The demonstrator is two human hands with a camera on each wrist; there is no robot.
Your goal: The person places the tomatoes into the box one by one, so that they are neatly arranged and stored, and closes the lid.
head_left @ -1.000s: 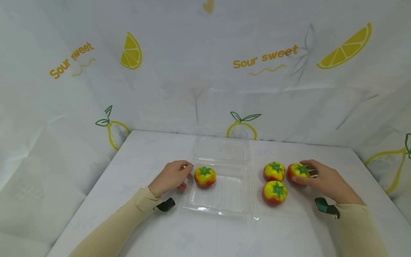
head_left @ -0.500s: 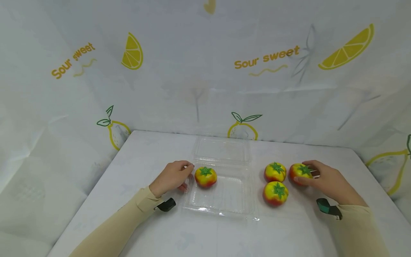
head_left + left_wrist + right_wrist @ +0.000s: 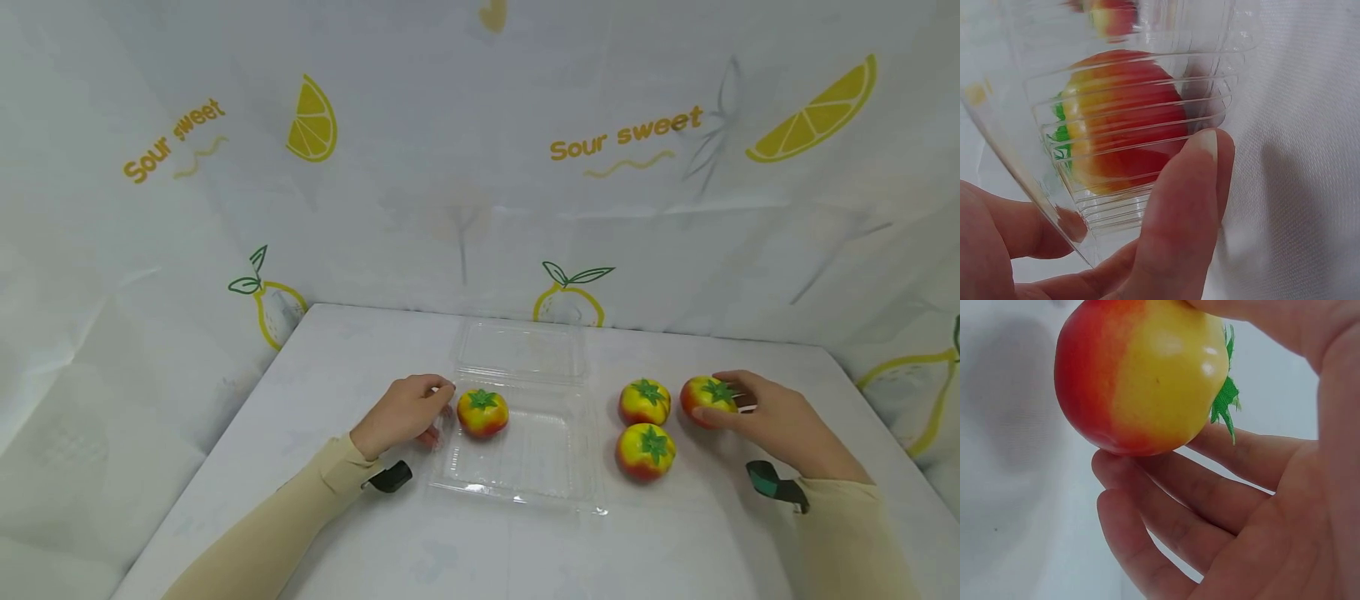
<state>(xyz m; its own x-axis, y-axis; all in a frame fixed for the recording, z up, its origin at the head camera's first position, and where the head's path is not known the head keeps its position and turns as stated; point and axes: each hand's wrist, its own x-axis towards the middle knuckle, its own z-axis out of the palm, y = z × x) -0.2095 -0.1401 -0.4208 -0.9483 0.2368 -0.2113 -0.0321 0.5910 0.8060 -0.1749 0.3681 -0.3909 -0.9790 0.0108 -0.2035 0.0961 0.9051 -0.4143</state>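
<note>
A clear plastic clamshell container (image 3: 536,458) lies with its lid folded back on the white table. Inside its left end sits a red-yellow toy tomato (image 3: 480,417) with a green fabric leaf. My left hand (image 3: 405,415) holds the container's left side; in the left wrist view the thumb (image 3: 1179,212) lies against the ribbed wall, other fingers by the rim. My right hand (image 3: 780,425) grips another toy tomato (image 3: 1141,375) between thumb and fingers, and a shadow shows on the cloth beside it in the right wrist view.
Two more toy tomatoes, one farther back (image 3: 643,400) and one nearer (image 3: 645,454), stand between the container and my right hand. The clear lid (image 3: 521,348) reaches toward the table's back edge. A lemon-printed cloth (image 3: 450,167) hangs behind.
My right hand has shifted slightly right and back with its toy tomato, away from the other two. The left hand and container stay nearly still; the head view drifts a little.
</note>
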